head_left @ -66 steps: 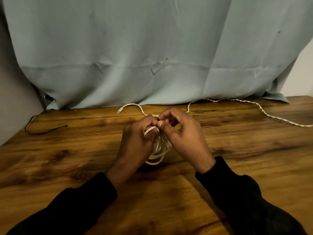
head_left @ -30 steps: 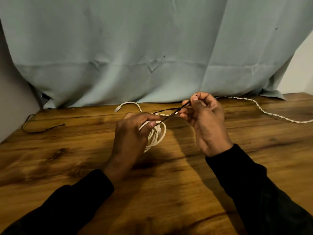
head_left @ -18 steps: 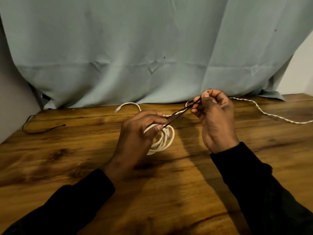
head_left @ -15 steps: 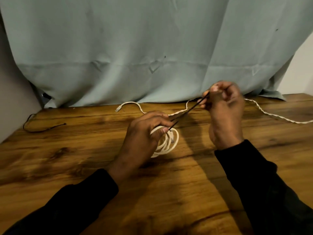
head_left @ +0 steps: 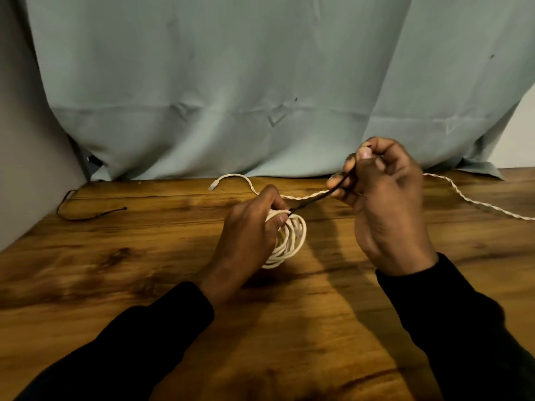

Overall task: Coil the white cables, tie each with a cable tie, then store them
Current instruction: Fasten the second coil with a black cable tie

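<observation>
White coil (head_left: 289,241) gripped in left hand (head_left: 249,235), black tie (head_left: 318,196) pinched taut by right hand (head_left: 388,204).

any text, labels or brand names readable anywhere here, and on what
None can be read.
The coiled white cable, the black cable tie, the braided white cable and the second black cable tie on the wooden table carry no visible print.
The pale blue cloth shows only creases and small dark specks.
</observation>
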